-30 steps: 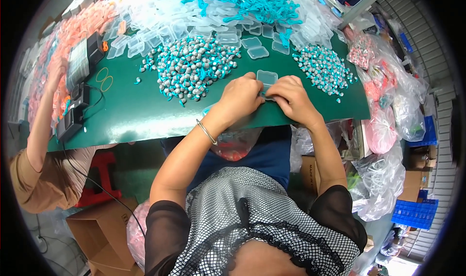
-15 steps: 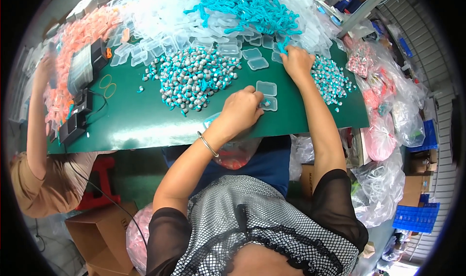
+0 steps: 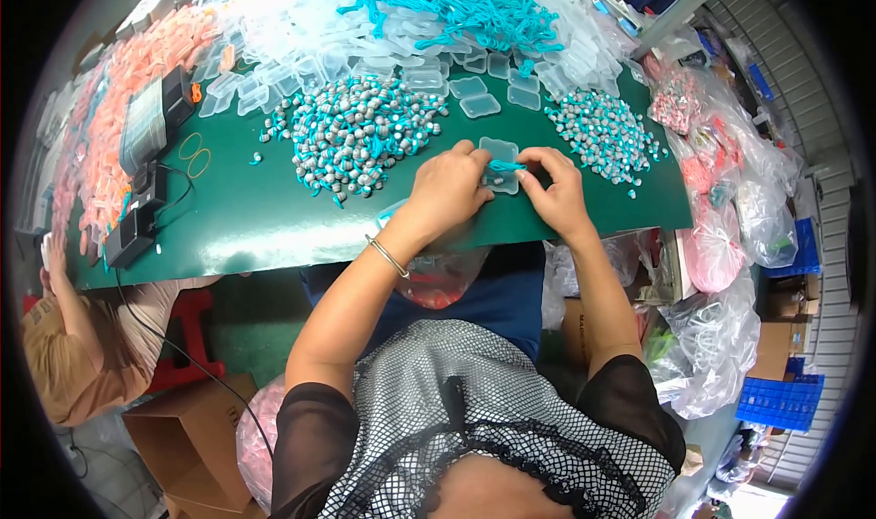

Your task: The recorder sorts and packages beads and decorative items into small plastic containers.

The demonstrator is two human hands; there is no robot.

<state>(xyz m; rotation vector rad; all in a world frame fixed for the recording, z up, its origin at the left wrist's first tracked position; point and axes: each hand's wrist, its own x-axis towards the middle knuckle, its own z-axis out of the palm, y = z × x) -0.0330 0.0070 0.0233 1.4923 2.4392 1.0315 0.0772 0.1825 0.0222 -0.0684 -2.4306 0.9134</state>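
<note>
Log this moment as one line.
left hand: at open clear case | right hand: pinching teal cord over case | green table: piles of small pieces

Left grip (image 3: 449,187) has free tabletop (image 3: 265,232) leftward, bead pile (image 3: 360,136) blocking beyond.

Right hand (image 3: 556,191) pinching teal cord (image 3: 505,166) over open clear case (image 3: 501,184), left hand (image 3: 448,187) at its edge, grip unclear

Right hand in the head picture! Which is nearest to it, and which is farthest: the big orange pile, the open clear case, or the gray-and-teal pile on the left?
From the right hand:
1. Open clear case, just left of the fingertips.
2. Gray-and-teal pile, farther left on the table.
3. Orange pile, at the far upper left.
</note>
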